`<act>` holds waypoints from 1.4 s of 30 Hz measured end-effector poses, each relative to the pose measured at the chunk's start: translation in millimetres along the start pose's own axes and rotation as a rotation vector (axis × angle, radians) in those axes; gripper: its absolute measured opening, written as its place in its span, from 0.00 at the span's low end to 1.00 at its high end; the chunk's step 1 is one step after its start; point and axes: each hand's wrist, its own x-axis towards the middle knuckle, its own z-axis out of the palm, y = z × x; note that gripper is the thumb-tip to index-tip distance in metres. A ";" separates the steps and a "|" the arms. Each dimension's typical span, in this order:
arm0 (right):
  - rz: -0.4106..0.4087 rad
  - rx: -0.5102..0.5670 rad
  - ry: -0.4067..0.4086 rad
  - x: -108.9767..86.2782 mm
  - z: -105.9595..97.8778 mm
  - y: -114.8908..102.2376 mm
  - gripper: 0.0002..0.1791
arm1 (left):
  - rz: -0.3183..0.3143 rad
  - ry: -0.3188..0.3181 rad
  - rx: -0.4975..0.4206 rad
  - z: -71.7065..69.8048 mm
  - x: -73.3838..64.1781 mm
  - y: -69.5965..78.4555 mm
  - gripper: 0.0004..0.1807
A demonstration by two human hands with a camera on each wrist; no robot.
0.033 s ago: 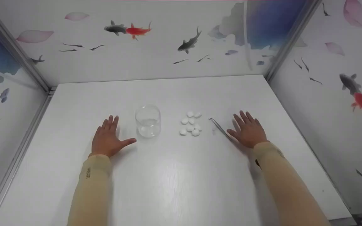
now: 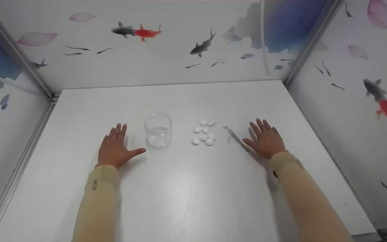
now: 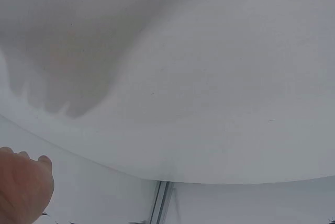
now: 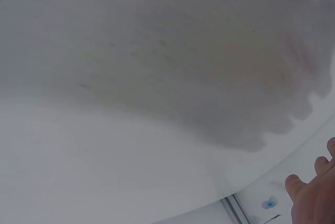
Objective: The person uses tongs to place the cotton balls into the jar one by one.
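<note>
In the head view a clear round jar stands left of the middle of the table; whether it holds liquid I cannot tell. To its right lie several small white balls, like cotton balls, in a loose cluster. Silver tweezers with a bent tip lie slanted, right of the balls. My left hand is spread left of the jar, its thumb pointing toward the jar. Fingers apart, my right hand is beside the tweezers, its thumb close to them. Both hands hold nothing. Each wrist view shows part of its hand and its shadow.
A white table fills the lower head view. White panels printed with fish and petals enclose it: a back wall and side walls, joined by metal corner posts. A small faint clear piece lies beside the tweezers.
</note>
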 end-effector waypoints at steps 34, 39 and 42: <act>-0.105 0.013 0.104 11.3 -17.5 -46.1 0.26 | -0.186 -0.096 -0.674 35.6 28.9 75.3 0.70; -0.063 0.010 0.038 21.3 -16.3 -53.9 0.25 | -0.178 -0.045 -0.626 38.9 31.2 78.5 0.66; -0.040 0.021 -0.005 27.8 -15.9 -59.5 0.21 | -0.175 -0.029 -0.600 38.7 32.9 80.4 0.65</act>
